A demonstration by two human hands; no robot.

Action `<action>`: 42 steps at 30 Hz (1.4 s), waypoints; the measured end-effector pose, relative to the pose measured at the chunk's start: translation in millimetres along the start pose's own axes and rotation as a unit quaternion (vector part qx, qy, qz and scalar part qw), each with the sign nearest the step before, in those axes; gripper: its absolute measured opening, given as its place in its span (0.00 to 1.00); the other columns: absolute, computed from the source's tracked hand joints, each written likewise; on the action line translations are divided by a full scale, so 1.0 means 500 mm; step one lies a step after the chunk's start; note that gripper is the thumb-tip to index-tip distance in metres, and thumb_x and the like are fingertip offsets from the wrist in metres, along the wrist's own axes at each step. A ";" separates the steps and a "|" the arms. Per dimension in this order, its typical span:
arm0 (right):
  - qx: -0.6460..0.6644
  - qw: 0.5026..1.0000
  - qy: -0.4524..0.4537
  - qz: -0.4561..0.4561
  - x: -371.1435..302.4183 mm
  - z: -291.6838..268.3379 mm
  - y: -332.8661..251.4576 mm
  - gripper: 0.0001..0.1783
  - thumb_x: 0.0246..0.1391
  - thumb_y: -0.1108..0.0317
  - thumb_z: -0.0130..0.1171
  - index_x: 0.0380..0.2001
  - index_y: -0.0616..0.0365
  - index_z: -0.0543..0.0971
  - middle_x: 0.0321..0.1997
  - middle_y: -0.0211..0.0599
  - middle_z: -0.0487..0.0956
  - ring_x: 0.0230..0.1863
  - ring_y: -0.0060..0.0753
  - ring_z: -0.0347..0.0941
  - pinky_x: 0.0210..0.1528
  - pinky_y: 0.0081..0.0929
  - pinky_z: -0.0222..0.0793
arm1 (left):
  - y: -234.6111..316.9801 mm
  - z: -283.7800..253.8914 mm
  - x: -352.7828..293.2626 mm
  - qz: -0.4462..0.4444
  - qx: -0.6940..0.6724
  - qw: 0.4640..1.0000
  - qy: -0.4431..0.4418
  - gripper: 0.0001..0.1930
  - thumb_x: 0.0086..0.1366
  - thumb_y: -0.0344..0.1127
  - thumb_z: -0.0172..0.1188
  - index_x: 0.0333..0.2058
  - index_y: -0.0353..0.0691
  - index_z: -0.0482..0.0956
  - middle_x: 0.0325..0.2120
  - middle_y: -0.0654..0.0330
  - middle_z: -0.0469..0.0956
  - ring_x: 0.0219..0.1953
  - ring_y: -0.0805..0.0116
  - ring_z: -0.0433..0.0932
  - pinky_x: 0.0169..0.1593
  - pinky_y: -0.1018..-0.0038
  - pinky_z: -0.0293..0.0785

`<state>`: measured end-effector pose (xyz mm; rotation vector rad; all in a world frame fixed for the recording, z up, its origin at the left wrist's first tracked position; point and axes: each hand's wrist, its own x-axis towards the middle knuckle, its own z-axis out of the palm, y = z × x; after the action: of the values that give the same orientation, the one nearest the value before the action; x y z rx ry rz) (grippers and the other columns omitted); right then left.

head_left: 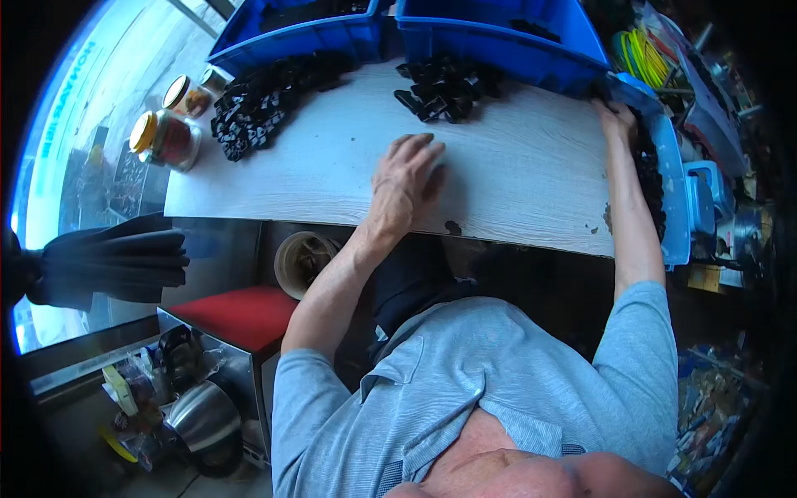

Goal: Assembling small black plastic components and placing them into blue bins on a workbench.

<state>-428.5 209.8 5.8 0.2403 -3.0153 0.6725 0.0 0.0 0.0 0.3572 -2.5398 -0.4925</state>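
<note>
1. A bright window [75, 124] lights the room's left side, where gathered dark cloth [116, 259] hangs above a steel kettle [203, 415] and a red-topped cabinet [237, 317].
2. Two lidded jars [172, 141] stand at the left edge of a pale, wood-grained bench [515, 166], its front edge chipped dark.
3. Glossy black parts [257, 112] heap near the far left corner, before a blue bin [290, 40].
4. The left hand [407, 170] is over the bench's middle, fingers loosely bent and released, with nothing visible in them.
5. More black parts lie at the middle of the far edge, before a second blue bin [502, 43].
6. The right hand [616, 123] reaches to the far right corner, fingertips hidden; whether it grasps anything cannot be told.
7. A light-blue tray [679, 199] of black pieces lines the right edge; beyond, a yellow-green coil [643, 60] sits amid clutter.
</note>
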 end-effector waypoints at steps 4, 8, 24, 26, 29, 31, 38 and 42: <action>-0.081 0.993 0.076 0.032 0.117 -0.038 0.214 0.32 0.42 0.34 0.70 0.33 0.55 0.87 0.37 0.42 0.85 0.41 0.41 0.80 0.50 0.35 0.73 | -0.080 -0.038 0.076 -0.059 0.025 0.983 0.173 0.18 0.59 0.31 0.68 0.49 0.42 0.81 0.49 0.52 0.80 0.51 0.50 0.78 0.52 0.61 0.77; 0.067 0.982 0.158 0.084 0.009 -0.048 0.184 0.29 0.41 0.44 0.77 0.38 0.56 0.86 0.43 0.38 0.84 0.44 0.35 0.78 0.49 0.39 0.73 | -0.240 -0.102 0.106 -0.103 0.266 0.945 0.157 0.12 0.63 0.33 0.57 0.45 0.47 0.81 0.47 0.56 0.81 0.46 0.48 0.79 0.47 0.58 0.79; 0.369 0.907 -0.203 -0.023 -0.313 -0.071 -0.187 0.20 0.52 0.56 0.73 0.44 0.54 0.83 0.19 0.25 0.73 0.18 0.22 0.73 0.24 0.25 0.77 | -0.279 -0.082 0.083 -0.017 0.206 0.971 0.124 0.14 0.60 0.31 0.61 0.46 0.45 0.81 0.43 0.56 0.81 0.46 0.52 0.78 0.48 0.56 0.76; 0.347 0.912 -0.220 -0.014 -0.318 -0.045 -0.221 0.20 0.52 0.55 0.72 0.44 0.54 0.83 0.18 0.26 0.72 0.16 0.23 0.73 0.23 0.27 0.78 | -0.259 -0.074 0.085 -0.010 0.199 0.973 0.120 0.15 0.60 0.31 0.61 0.46 0.45 0.80 0.41 0.56 0.82 0.46 0.52 0.78 0.47 0.56 0.76; 0.340 0.904 -0.261 -0.007 -0.332 -0.011 -0.271 0.22 0.50 0.56 0.73 0.45 0.58 0.82 0.19 0.37 0.75 0.14 0.27 0.72 0.17 0.29 0.73 | -0.216 -0.067 0.077 -0.040 0.174 0.980 0.082 0.15 0.58 0.31 0.62 0.46 0.46 0.80 0.39 0.56 0.82 0.45 0.51 0.78 0.45 0.56 0.76; 0.318 0.913 -0.256 -0.014 -0.336 0.003 -0.300 0.21 0.51 0.57 0.72 0.44 0.56 0.83 0.20 0.37 0.75 0.14 0.27 0.71 0.15 0.29 0.73 | -0.207 -0.066 0.073 -0.054 0.170 0.982 0.058 0.12 0.63 0.34 0.61 0.46 0.43 0.81 0.39 0.55 0.83 0.44 0.50 0.79 0.48 0.57 0.75; 0.302 0.918 -0.253 -0.033 -0.329 0.042 -0.315 0.18 0.56 0.58 0.68 0.47 0.54 0.82 0.16 0.29 0.69 0.14 0.23 0.70 0.16 0.26 0.74 | -0.208 -0.068 0.075 -0.055 0.162 0.983 0.063 0.12 0.62 0.33 0.62 0.45 0.46 0.81 0.38 0.56 0.84 0.44 0.51 0.79 0.47 0.58 0.76; 0.323 0.906 -0.273 -0.015 -0.343 0.018 -0.292 0.15 0.56 0.61 0.67 0.44 0.54 0.82 0.16 0.27 0.69 0.14 0.21 0.70 0.17 0.24 0.74 | -0.207 -0.073 0.071 -0.057 0.129 0.986 0.086 0.12 0.62 0.33 0.61 0.45 0.45 0.82 0.37 0.55 0.84 0.44 0.51 0.80 0.48 0.57 0.76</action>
<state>-236.0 100.0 46.0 0.5779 -3.1208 1.8703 6.1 -115.0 2.4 0.6159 -2.4253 -0.1625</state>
